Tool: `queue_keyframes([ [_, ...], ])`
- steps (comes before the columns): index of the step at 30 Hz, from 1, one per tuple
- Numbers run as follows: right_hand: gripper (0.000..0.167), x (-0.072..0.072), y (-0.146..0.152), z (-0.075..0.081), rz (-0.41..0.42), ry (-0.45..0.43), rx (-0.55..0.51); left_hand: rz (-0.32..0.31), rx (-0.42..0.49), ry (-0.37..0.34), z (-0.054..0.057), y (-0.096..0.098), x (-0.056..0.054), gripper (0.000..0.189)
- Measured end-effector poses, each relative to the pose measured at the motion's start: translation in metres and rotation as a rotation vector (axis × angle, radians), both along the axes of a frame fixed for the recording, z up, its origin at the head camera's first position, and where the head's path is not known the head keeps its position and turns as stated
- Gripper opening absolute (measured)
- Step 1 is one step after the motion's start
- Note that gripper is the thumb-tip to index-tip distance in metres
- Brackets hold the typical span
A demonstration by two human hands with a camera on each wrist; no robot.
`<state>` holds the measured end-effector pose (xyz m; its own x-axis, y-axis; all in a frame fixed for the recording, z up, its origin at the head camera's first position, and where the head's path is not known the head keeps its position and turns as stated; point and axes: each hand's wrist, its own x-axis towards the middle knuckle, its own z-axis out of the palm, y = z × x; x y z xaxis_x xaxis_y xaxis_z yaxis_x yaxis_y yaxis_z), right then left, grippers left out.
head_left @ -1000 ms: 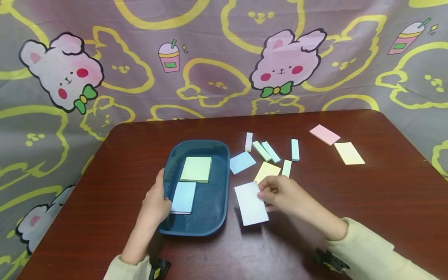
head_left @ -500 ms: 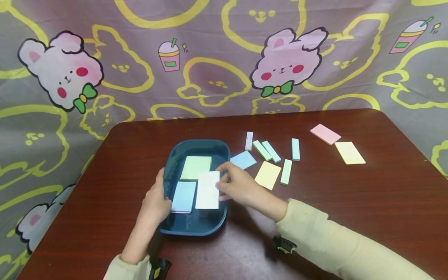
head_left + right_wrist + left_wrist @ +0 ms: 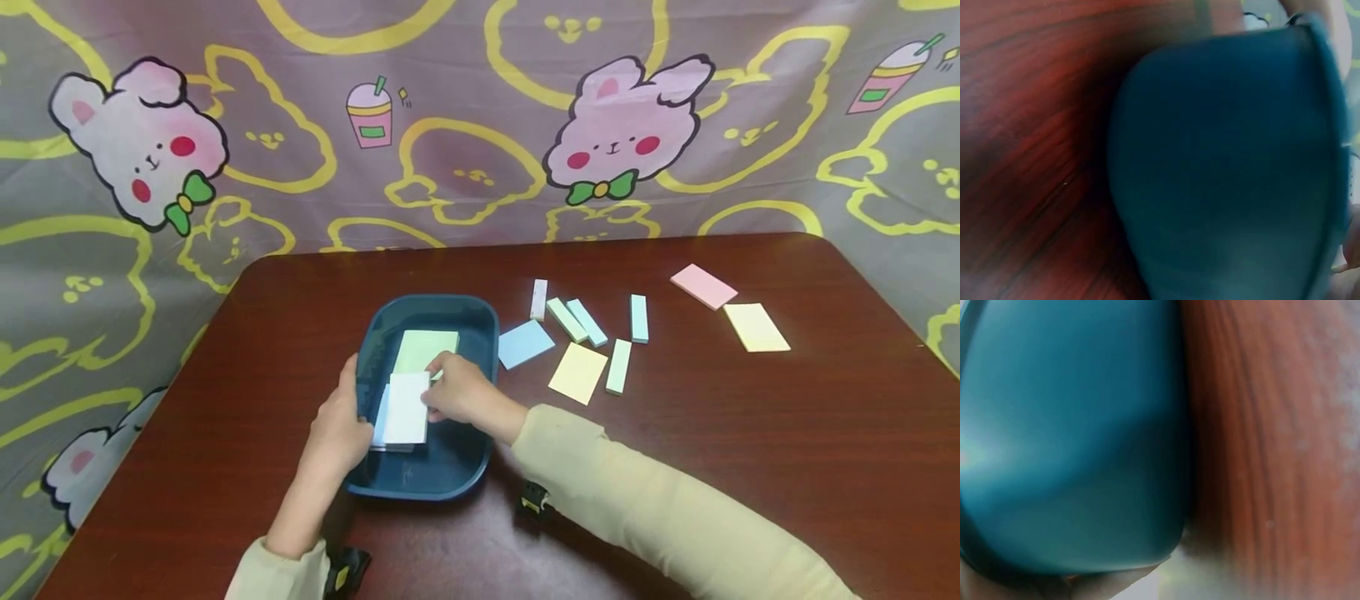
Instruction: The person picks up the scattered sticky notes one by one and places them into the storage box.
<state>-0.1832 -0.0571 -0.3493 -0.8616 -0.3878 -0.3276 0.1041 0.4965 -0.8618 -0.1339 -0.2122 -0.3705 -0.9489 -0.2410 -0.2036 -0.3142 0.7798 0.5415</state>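
A dark blue-green plastic tray [image 3: 450,475] stands on the table in the head view. My left hand [image 3: 337,433] grips its left rim, thumb over the inner side. My right hand [image 3: 468,396] pinches a white notepad [image 3: 407,408] by its right edge, above the tray. The white pad overlaps a light blue pad [image 3: 381,417], which is mostly hidden under it. A pale green pad [image 3: 425,348] lies in the tray's far part. Both wrist views are filled mostly by the tray's outer wall [image 3: 1072,425], with parts of the hands at the frame edges.
Right of the tray lie a blue pad [image 3: 527,344], a yellow pad [image 3: 578,372] and several narrow sticky-note strips [image 3: 618,367]. Farther right are a pink pad [image 3: 703,286] and a cream pad [image 3: 756,327]. A patterned cloth [image 3: 465,167] hangs behind the table [image 3: 750,450].
My right hand has carried the white notepad leftward from the table beside the tray to over the light blue pad. My left hand has stayed on the rim.
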Motion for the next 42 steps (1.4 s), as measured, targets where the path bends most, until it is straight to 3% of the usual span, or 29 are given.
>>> queue_keyframes([
  [10,0.026,-0.004,-0.018,-0.01,-0.049,-0.026,-0.006,-0.002,-0.002,0.007,0.002,0.0,0.0,0.081],
  [22,0.042,0.004,-0.019,-0.023,-0.003,0.119,0.051,-0.015,-0.014,0.021,0.003,-0.002,0.0,0.08],
  [42,0.033,0.008,-0.022,-0.026,0.001,0.212,0.086,-0.015,-0.018,0.029,0.002,-0.003,0.001,0.079],
])
